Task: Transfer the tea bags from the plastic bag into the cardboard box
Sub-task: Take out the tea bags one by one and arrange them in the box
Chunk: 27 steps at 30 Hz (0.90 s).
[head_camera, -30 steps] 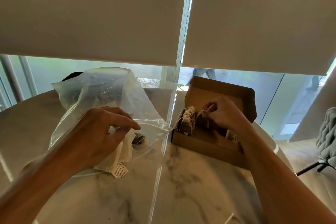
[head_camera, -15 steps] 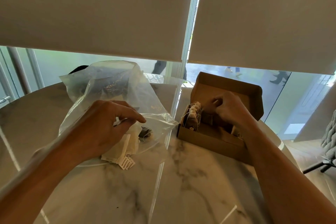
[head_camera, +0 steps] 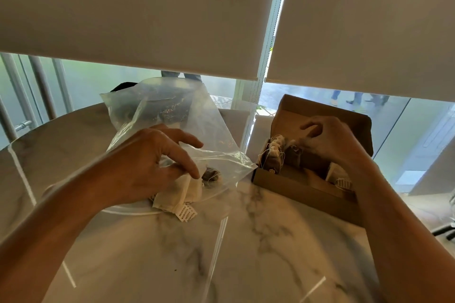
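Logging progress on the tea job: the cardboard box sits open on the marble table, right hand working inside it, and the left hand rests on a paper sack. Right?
Not quite. In the head view the left hand rests on a clear plastic bag, not a paper sack. The rest holds: the cardboard box is open on the marble table, with the right hand inside it.

Plastic bag [head_camera: 197,115] left, cardboard box [head_camera: 302,189] right, both on table [head_camera: 246,253].

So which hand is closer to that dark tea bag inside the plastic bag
Left. The left hand rests beside the dark tea bag; the right hand is over the cardboard box.
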Each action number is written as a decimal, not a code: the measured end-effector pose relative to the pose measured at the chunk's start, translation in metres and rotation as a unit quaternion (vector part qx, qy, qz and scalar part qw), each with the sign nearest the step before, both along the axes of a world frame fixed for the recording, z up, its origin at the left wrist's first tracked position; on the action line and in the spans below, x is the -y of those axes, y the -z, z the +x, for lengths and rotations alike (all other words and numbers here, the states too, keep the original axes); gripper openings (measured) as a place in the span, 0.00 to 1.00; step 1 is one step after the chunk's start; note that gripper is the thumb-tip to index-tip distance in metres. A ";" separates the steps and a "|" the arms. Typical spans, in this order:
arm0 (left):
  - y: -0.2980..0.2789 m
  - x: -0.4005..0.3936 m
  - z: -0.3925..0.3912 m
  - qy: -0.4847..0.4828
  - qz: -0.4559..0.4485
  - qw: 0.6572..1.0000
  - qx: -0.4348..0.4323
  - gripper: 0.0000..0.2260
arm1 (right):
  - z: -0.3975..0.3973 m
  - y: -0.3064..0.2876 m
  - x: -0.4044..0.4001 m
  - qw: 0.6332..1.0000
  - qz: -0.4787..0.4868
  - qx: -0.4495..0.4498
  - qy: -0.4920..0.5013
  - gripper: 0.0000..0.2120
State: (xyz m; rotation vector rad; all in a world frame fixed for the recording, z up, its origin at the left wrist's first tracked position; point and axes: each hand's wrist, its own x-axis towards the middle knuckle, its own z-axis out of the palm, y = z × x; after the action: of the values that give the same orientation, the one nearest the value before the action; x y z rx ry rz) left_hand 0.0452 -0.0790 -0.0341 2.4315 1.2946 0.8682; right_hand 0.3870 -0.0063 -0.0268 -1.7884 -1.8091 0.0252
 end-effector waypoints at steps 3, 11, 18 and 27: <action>-0.002 0.002 -0.006 0.003 0.005 1.000 -0.023 0.15 | -0.005 -0.014 0.013 0.998 0.055 -0.016 0.030 0.14; -0.008 0.007 -0.012 -0.022 0.005 0.997 -0.075 0.12 | -0.071 -0.030 0.066 0.983 0.020 -0.105 -0.150 0.01; -0.011 0.011 -0.010 -0.043 0.026 0.996 -0.077 0.18 | -0.154 0.007 0.090 0.933 -0.193 -0.026 -0.302 0.09; -0.010 0.012 -0.010 -0.034 0.011 0.997 -0.064 0.17 | -0.184 0.036 0.083 0.969 -0.083 -0.042 -0.230 0.14</action>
State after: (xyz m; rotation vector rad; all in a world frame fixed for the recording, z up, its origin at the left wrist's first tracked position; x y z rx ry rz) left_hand 0.0355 -0.0909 -0.0241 2.5089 1.4274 0.7579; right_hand 0.2025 -0.0893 -0.0632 -1.4083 -2.1715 0.4378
